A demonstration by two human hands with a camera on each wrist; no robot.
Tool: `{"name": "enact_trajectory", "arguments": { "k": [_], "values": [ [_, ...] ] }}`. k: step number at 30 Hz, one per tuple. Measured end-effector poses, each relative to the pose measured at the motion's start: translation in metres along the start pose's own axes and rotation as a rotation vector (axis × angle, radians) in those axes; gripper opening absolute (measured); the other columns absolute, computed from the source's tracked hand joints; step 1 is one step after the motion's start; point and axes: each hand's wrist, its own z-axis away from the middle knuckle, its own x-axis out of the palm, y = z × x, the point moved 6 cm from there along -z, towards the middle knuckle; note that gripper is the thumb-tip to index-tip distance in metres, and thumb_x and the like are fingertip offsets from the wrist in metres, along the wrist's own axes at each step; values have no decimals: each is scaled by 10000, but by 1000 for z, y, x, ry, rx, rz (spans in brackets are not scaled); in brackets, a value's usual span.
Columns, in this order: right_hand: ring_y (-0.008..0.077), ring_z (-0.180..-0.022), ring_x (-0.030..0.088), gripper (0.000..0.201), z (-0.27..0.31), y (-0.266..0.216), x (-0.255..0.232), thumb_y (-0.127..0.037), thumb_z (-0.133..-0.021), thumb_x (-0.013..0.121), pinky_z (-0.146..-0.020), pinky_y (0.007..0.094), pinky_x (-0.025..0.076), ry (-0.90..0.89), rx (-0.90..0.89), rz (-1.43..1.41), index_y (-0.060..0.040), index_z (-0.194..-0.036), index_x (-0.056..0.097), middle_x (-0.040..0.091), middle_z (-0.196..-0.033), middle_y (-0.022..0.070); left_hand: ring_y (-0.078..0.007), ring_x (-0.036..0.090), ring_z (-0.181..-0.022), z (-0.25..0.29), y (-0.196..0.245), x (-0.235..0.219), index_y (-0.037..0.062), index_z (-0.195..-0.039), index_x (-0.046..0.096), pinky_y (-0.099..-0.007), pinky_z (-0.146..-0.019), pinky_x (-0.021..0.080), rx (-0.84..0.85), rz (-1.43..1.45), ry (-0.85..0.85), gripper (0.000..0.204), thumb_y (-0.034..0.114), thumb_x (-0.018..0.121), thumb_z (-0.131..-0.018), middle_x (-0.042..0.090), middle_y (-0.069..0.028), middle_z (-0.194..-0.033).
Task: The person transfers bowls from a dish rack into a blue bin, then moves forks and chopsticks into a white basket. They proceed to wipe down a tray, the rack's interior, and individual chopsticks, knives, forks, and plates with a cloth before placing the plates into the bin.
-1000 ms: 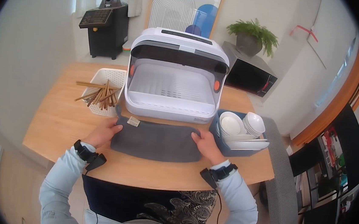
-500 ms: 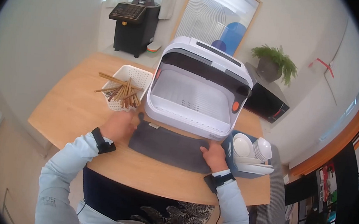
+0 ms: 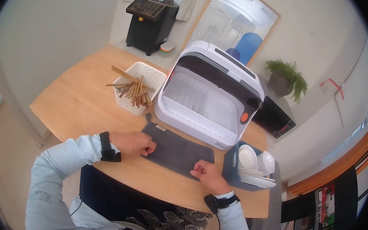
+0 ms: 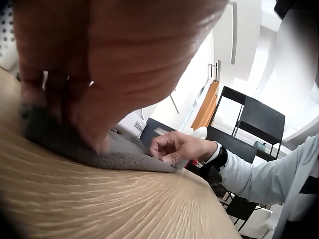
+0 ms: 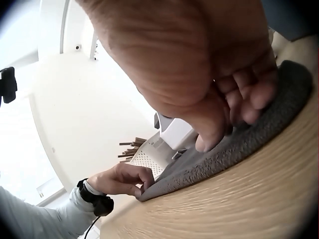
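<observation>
Grey cloth (image 3: 176,151) lies flat for the most part on the wooden table (image 3: 75,101), just in front of the white appliance (image 3: 194,127), w/ a strip of wood btwn its near side and the table's front edge. We have a narrow gap btwn our right hand (image 3: 209,177) and the blue basin (image 3: 231,167), & more wood out past the left hand (image 3: 131,143), toward the table's left side.

Left hand: fingers curled, thumb & index pinching the cloth's near left edge, per the right wrist view. Right hand: fingers bent, tips touching the cloth at its near right end; we can't tell if they've got hold of it.

Only the head view gives us the pale label (image 3: 161,128) & the small loop (image 3: 148,117) at the far left corner. Both wrist views show what it can't: a fuzzy, rounded edge, plus wood grain close up.

Basket (image 3: 128,103) is white, perforated plastic w/ thin brown sticks (image 3: 135,91) crossed on top. Appliance = smooth, rounded shell, dark see-thru visor, ribbed inside. Basin has glossy white bowls (image 3: 267,162), stacked, & plates (image 3: 255,180) on edge.
</observation>
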Motion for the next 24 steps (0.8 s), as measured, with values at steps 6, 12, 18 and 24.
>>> {"name": "enact_trajectory", "arguments": {
  "k": [6,12,18,24],
  "values": [
    [421,-772,650,476,16,-9,-37,-432,-783,741,-668,471,499,297,174,523,27,-807,618,656,-770,233,-361,574,-901,-19,25,-2,38,-1018,607,-417,-768,461,101,-115,86,205,70,668,-824,517,-158,-963],
    [432,-793,656,596,17,18,-22,-515,-775,712,-721,466,515,138,320,505,78,-800,654,657,-835,285,-361,566,-954,-40,44,34,110,-1342,536,-412,-826,476,202,-260,-133,479,152,633,-874,450,-185,-1077],
    [202,-699,671,324,23,11,-26,-235,-804,709,-482,305,492,163,461,-103,72,-828,606,635,-757,148,-357,536,-1010,-39,36,39,100,-1350,533,-415,-884,454,153,-174,-157,482,207,630,-890,438,-189,-1145],
    [115,-540,541,240,12,-11,-24,-76,-792,682,-411,241,440,394,106,-387,-22,-907,478,570,-768,53,-327,576,-950,-15,19,8,25,-1243,596,-383,-868,465,23,156,68,371,172,627,-904,534,-166,-1095]
  ]
}}
